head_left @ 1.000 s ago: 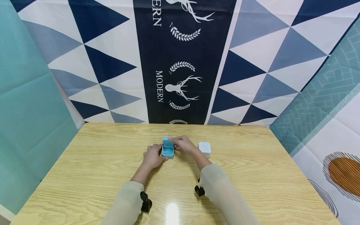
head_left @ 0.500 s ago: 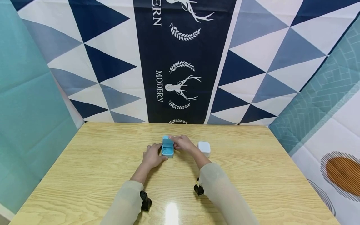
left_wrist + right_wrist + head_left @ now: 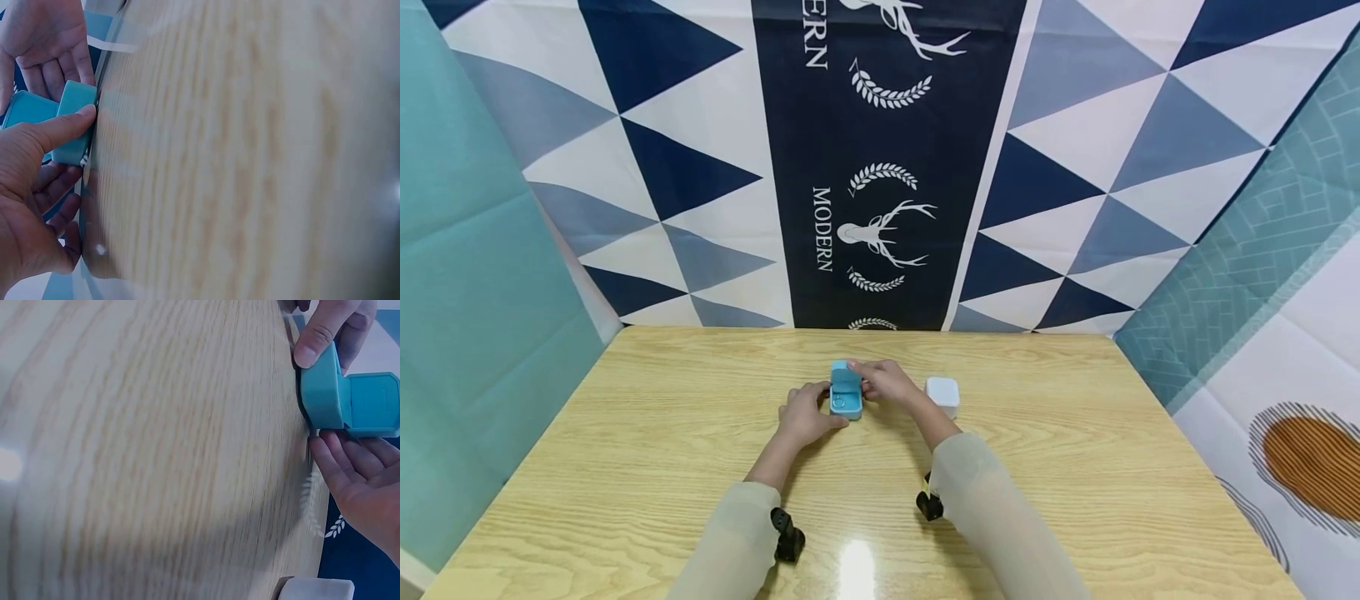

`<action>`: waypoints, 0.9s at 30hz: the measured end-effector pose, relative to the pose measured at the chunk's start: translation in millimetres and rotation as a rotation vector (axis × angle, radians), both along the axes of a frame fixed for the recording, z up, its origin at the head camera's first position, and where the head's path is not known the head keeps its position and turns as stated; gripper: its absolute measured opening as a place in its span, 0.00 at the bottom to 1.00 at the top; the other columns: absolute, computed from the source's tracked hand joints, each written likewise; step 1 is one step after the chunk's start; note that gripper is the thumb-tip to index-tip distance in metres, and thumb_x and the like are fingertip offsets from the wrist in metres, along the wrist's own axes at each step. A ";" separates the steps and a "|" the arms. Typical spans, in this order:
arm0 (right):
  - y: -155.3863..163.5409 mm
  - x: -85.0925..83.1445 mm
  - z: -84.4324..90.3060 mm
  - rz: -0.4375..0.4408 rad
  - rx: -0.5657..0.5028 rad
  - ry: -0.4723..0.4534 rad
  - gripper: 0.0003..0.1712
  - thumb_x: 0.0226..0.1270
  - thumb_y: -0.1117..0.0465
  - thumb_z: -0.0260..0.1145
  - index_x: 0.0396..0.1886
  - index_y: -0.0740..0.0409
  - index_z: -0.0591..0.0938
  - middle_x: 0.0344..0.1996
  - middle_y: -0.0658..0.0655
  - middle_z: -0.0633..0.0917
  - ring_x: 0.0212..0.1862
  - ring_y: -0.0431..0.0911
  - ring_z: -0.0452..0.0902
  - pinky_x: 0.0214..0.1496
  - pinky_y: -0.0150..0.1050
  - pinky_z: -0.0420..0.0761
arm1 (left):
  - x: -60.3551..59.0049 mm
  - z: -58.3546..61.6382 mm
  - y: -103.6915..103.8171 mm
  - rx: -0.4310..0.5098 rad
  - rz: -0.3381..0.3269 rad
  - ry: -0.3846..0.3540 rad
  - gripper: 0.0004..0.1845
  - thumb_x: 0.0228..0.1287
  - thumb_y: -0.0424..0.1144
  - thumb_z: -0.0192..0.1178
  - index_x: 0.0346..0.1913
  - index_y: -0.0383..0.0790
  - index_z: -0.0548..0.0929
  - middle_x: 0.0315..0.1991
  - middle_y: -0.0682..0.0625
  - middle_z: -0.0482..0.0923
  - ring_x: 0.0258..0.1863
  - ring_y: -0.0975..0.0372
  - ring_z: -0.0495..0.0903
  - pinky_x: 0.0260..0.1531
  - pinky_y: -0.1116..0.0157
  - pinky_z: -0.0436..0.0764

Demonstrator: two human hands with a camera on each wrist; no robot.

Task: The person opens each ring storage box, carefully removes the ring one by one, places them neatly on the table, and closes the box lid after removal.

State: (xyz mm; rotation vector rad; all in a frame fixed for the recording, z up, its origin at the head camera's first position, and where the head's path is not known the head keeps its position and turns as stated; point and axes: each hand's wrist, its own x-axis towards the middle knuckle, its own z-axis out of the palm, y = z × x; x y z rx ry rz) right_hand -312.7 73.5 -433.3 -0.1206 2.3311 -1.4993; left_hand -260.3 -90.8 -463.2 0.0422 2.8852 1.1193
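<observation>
At the far left hangs a plain teal cloth panel (image 3: 467, 275), and beside it a backdrop of navy, grey and white triangles (image 3: 647, 175) rises behind the light wood-grain bench (image 3: 625, 467). On the near part of the bench a small black wrist mount (image 3: 786, 536) sits under the left sleeve. The left hand (image 3: 805, 414) rests on the bench just left of centre, its thumb and curled fingers (image 3: 59, 128) gripping the near and left sides of a small light-blue hinged plastic box (image 3: 847, 393). That box stands on the bench a little beyond its middle, between the two hands, with its lid tipped up at the far side and a small ring-like shape lying in the open base; the head view is too small to tell more of it. Behind the box runs a dark navy banner (image 3: 880, 158) printed with white stag heads, laurel wreaths and the word "MODERN" set sideways. The right hand (image 3: 889, 382) touches the box from the right, its fingers (image 3: 350, 459) fairly straight against the raised lid and the side, not wrapped round it. A second black mount (image 3: 928, 503) sits under the right sleeve. Just right of that hand, apart from the blue box, stands a small white rounded square box (image 3: 942, 393), closed. At the far right hangs a teal cloth with a brick-like line pattern (image 3: 1255, 242) and, nearer, a white cloth with an orange oval (image 3: 1311, 454).
</observation>
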 end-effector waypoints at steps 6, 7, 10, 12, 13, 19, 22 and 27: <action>1.9 1.1 1.0 0.008 -0.008 0.025 0.34 0.69 0.44 0.54 0.64 0.65 0.70 0.49 0.65 0.82 0.45 0.49 0.82 0.47 0.43 0.81 | -0.1 -1.0 1.4 0.004 0.006 0.006 0.41 0.45 0.51 0.73 0.63 0.39 0.72 0.57 0.43 0.75 0.53 0.50 0.67 0.43 0.54 0.63; 2.6 1.1 0.7 0.007 -0.008 0.026 0.34 0.69 0.44 0.54 0.65 0.64 0.69 0.49 0.65 0.82 0.45 0.50 0.82 0.47 0.43 0.81 | -0.1 -1.2 1.6 0.003 0.005 0.006 0.41 0.45 0.51 0.73 0.63 0.39 0.72 0.57 0.43 0.75 0.53 0.50 0.67 0.42 0.55 0.62; 5.1 1.3 -0.5 0.007 -0.006 0.033 0.35 0.69 0.43 0.54 0.66 0.62 0.68 0.49 0.65 0.82 0.46 0.51 0.82 0.47 0.42 0.81 | -0.3 -2.0 2.1 0.003 0.001 0.005 0.42 0.45 0.53 0.72 0.63 0.39 0.72 0.57 0.43 0.75 0.51 0.51 0.67 0.41 0.56 0.61; 6.9 1.9 -0.8 0.004 -0.009 0.035 0.35 0.68 0.43 0.55 0.66 0.61 0.68 0.50 0.64 0.82 0.46 0.51 0.82 0.47 0.42 0.81 | -0.3 -2.4 2.2 0.004 0.002 0.004 0.41 0.45 0.55 0.72 0.63 0.40 0.72 0.57 0.44 0.75 0.50 0.51 0.67 0.40 0.56 0.61; 7.9 2.3 -0.9 0.004 -0.007 0.039 0.35 0.68 0.43 0.55 0.66 0.61 0.68 0.50 0.64 0.82 0.46 0.51 0.82 0.47 0.42 0.81 | -0.4 -2.6 2.1 0.006 0.002 0.002 0.41 0.45 0.55 0.71 0.63 0.41 0.72 0.57 0.44 0.75 0.49 0.52 0.67 0.40 0.56 0.61; 13.7 4.1 -1.6 -0.008 -0.011 0.066 0.31 0.68 0.45 0.57 0.64 0.57 0.71 0.47 0.64 0.83 0.44 0.52 0.82 0.46 0.42 0.81 | -0.2 -1.5 1.5 0.013 0.005 -0.008 0.40 0.46 0.56 0.70 0.63 0.42 0.73 0.58 0.44 0.75 0.50 0.52 0.66 0.40 0.57 0.60; 15.7 5.8 -0.8 -0.025 -0.018 0.089 0.28 0.68 0.48 0.58 0.63 0.58 0.73 0.45 0.65 0.83 0.43 0.53 0.82 0.45 0.43 0.81 | 0.3 0.6 1.4 0.023 0.006 -0.009 0.41 0.46 0.56 0.71 0.63 0.41 0.73 0.58 0.44 0.75 0.51 0.51 0.66 0.40 0.57 0.60; 18.4 8.2 0.7 -0.060 -0.023 0.113 0.25 0.67 0.52 0.60 0.60 0.58 0.76 0.47 0.64 0.84 0.41 0.53 0.82 0.42 0.43 0.81 | 0.4 1.0 1.8 0.021 0.007 -0.013 0.41 0.46 0.56 0.71 0.63 0.41 0.72 0.58 0.44 0.75 0.51 0.51 0.66 0.41 0.56 0.61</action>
